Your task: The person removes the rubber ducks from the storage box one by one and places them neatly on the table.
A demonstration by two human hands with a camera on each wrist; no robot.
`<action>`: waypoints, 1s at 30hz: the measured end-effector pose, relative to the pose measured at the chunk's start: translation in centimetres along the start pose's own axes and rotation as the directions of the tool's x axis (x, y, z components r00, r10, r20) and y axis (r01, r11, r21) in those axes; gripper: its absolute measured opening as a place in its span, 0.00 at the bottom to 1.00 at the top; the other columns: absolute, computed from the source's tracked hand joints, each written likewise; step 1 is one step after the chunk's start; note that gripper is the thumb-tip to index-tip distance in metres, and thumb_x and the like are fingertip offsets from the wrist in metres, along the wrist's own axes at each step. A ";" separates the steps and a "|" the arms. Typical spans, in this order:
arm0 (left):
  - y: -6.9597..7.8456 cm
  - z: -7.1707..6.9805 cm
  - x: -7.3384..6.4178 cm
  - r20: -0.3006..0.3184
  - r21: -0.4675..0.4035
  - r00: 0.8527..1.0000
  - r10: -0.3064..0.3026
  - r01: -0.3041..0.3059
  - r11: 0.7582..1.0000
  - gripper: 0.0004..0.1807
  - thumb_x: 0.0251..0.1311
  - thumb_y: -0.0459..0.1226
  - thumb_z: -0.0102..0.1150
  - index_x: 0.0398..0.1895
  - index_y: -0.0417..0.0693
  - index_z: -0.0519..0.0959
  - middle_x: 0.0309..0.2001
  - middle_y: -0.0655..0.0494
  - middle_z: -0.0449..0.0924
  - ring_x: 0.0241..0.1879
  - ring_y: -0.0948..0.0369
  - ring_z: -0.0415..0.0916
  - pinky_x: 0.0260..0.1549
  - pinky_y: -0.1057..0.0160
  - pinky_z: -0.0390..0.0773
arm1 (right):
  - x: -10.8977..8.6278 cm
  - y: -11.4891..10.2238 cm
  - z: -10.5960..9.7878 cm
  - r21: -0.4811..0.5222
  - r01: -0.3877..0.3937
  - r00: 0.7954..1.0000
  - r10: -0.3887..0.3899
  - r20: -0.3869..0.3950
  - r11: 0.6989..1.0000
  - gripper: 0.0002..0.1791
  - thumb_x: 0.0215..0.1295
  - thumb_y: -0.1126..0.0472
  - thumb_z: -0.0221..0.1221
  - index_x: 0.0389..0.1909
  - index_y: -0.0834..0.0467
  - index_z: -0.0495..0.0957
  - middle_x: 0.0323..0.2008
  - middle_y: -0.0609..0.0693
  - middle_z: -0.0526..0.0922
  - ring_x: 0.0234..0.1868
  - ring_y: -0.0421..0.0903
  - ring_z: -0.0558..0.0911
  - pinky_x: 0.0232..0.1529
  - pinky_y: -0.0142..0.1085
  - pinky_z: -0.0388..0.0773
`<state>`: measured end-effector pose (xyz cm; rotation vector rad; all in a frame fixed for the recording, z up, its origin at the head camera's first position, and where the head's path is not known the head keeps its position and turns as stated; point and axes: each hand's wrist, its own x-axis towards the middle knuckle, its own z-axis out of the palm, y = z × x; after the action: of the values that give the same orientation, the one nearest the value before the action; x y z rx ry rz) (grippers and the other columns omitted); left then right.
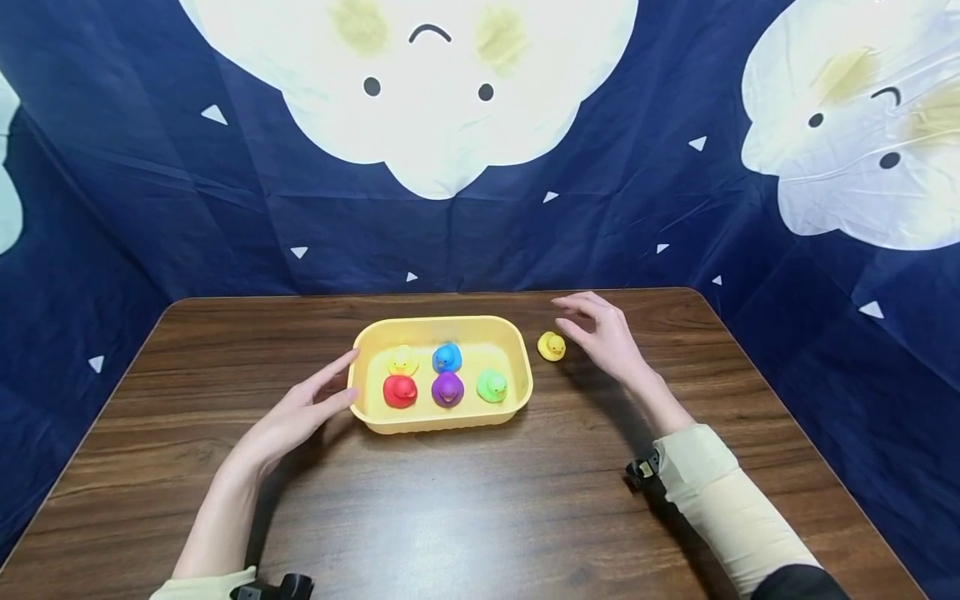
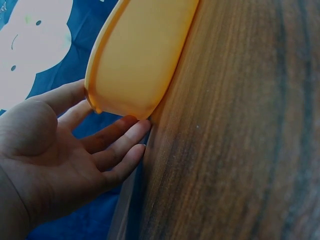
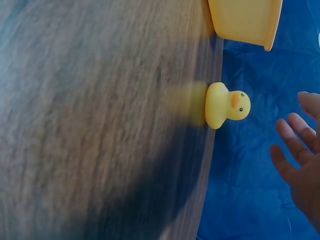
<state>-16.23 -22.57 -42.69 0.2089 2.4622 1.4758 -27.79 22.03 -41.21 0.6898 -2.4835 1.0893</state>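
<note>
A yellow plastic tub [image 1: 442,423] stands on the table with small toy ducks inside. The yellow duck [image 1: 403,360] and the blue duck [image 1: 447,357] sit behind the red duck [image 1: 400,391] and the purple duck [image 1: 447,389]; the green duck [image 1: 492,386] is near the right end. My left hand [image 1: 296,421] touches the tub's left end with extended fingers; in the left wrist view, fingertips lie at its rim and lower wall. Another yellow duck [image 1: 551,346] sits upright on the table, right of the tub. My right hand [image 1: 602,335] hovers beside and above it, fingers loosely bent and holding nothing.
The brown wooden table [image 1: 465,517] has its back edge just behind the tub. A dark blue curtain [image 1: 487,242] with white cloud prints hangs behind and at the sides. Wrist-worn cameras sit on both forearms.
</note>
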 end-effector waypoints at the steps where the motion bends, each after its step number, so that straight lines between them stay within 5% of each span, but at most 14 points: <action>1: 0.0 0.0 0.0 0.000 -0.001 1.000 0.001 -0.001 1.000 0.38 0.77 0.48 0.53 0.84 0.58 0.51 0.74 0.34 0.65 0.73 0.41 0.63 0.69 0.37 0.61 | 0.1 -0.1 0.0 0.002 0.002 1.000 -0.002 0.000 1.000 0.16 0.66 0.65 0.68 0.55 0.58 0.85 0.51 0.56 0.87 0.50 0.58 0.85 0.56 0.49 0.82; 18: 0.1 0.0 -0.1 -0.005 0.004 1.000 0.000 0.000 1.000 0.38 0.77 0.48 0.53 0.84 0.59 0.51 0.73 0.34 0.66 0.72 0.41 0.64 0.68 0.38 0.63 | 0.4 -2.1 0.7 -0.021 0.070 0.998 -0.069 0.013 0.997 0.16 0.66 0.63 0.69 0.54 0.56 0.85 0.50 0.52 0.88 0.52 0.50 0.86 0.54 0.41 0.82; 30: 0.2 0.0 -0.1 -0.003 0.013 1.000 -0.014 0.014 1.000 0.38 0.76 0.50 0.53 0.84 0.62 0.51 0.74 0.35 0.65 0.72 0.41 0.63 0.68 0.38 0.63 | 0.3 -3.9 1.6 -0.012 0.125 0.986 -0.123 0.116 0.992 0.18 0.64 0.63 0.71 0.54 0.55 0.85 0.52 0.50 0.88 0.57 0.47 0.84 0.56 0.46 0.80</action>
<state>-16.13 -22.50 -42.49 0.1918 2.4709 1.4561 -26.08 18.43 -39.78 0.9125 -2.5046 1.0052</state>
